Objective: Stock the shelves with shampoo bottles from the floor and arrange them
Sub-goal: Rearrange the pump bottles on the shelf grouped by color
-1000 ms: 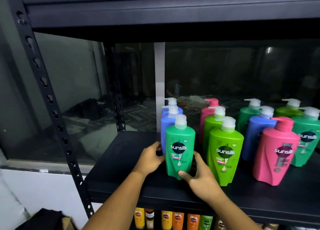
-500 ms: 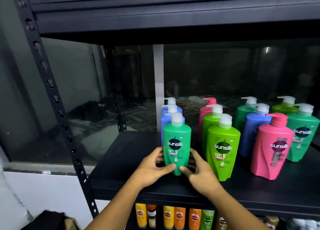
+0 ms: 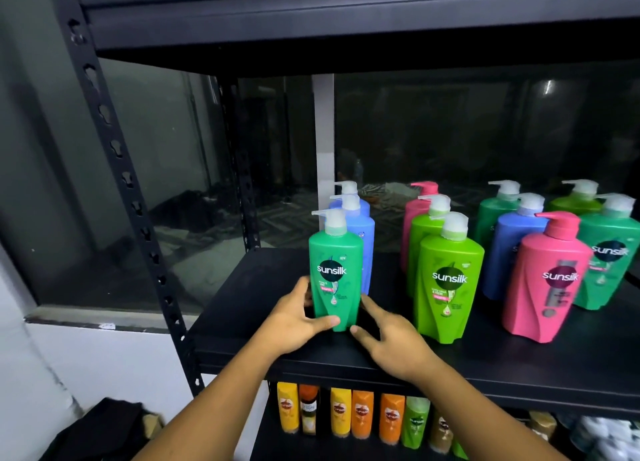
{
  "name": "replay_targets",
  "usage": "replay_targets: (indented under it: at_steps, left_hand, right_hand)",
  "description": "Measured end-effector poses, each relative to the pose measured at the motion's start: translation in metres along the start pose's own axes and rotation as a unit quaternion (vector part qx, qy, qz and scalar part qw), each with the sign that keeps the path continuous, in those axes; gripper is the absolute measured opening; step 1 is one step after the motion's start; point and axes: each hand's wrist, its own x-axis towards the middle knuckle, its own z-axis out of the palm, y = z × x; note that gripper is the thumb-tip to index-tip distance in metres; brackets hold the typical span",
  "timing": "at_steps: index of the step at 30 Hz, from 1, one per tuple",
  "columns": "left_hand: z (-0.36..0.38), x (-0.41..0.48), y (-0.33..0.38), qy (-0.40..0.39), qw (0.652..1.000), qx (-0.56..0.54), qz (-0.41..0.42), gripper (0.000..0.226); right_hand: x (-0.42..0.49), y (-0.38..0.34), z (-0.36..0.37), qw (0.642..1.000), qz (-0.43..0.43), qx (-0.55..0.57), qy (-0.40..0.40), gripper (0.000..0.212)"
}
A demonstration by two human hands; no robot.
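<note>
Fingers [image 3: 303, 292] of the left hand [image 3: 292, 320] curl round the foot of the green shampoo bottle [image 3: 334, 273], thumb across its front. On the right hand [image 3: 393, 344] they are spread fairly straight, forefinger and thumb touching the bottle's lower right side. It stands upright on the black shelf [image 3: 249, 287], just ahead of two blue bottles [image 3: 365, 238].

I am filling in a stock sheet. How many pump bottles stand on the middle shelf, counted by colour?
Dark green bottles: 3
Lime green bottles: 3
Blue bottles: 3
Pink bottles: 2
Total: 11
</note>
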Motion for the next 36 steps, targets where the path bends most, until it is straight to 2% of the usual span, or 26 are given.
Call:
replay_targets:
  at_steps: [3, 10, 13, 16, 22, 26, 28, 31, 36]
  left_hand:
    - [-0.014, -0.002, -0.009, 0.019, 0.999, 0.013, -0.024, 0.064]
    - [-0.034, -0.003, -0.021, 0.076, 0.993, 0.029, -0.082, 0.067]
    - [-0.031, -0.002, -0.021, 0.105, 0.988, 0.041, -0.106, 0.067]
    - [-0.025, -0.006, -0.024, 0.112, 0.982, 0.097, -0.119, 0.065]
    - [-0.012, -0.032, -0.014, 0.112, 0.976, 0.135, -0.129, 0.081]
    - [0.007, -0.052, -0.008, 0.071, 0.978, 0.169, -0.097, 0.069]
    - [0.021, -0.055, -0.006, 0.040, 0.978, 0.198, -0.049, 0.061]
    - [0.041, -0.048, 0.003, -0.016, 0.968, 0.246, 0.036, 0.052]
    - [0.079, -0.026, 0.030, -0.081, 0.960, 0.235, 0.128, 0.048]
  right_hand:
    - [0.003, -0.002, 0.004, 0.992, -0.015, -0.116, -0.046, 0.069]
    - [0.008, -0.002, 0.005, 0.982, -0.008, -0.167, -0.092, 0.066]
    - [0.008, -0.003, 0.004, 0.982, -0.008, -0.165, -0.088, 0.066]
    - [0.007, -0.002, 0.004, 0.985, -0.010, -0.156, -0.076, 0.065]
    - [-0.004, -0.003, 0.004, 0.988, -0.026, -0.152, -0.006, 0.051]
    - [-0.018, -0.005, 0.001, 0.990, -0.038, -0.137, -0.014, 0.050]
    - [-0.031, -0.001, -0.004, 0.990, -0.040, -0.132, -0.001, 0.049]
    - [-0.052, 0.003, -0.016, 0.990, -0.034, -0.130, 0.044, 0.041]
    - [-0.081, 0.014, -0.036, 0.981, 0.023, -0.116, 0.152, 0.025]
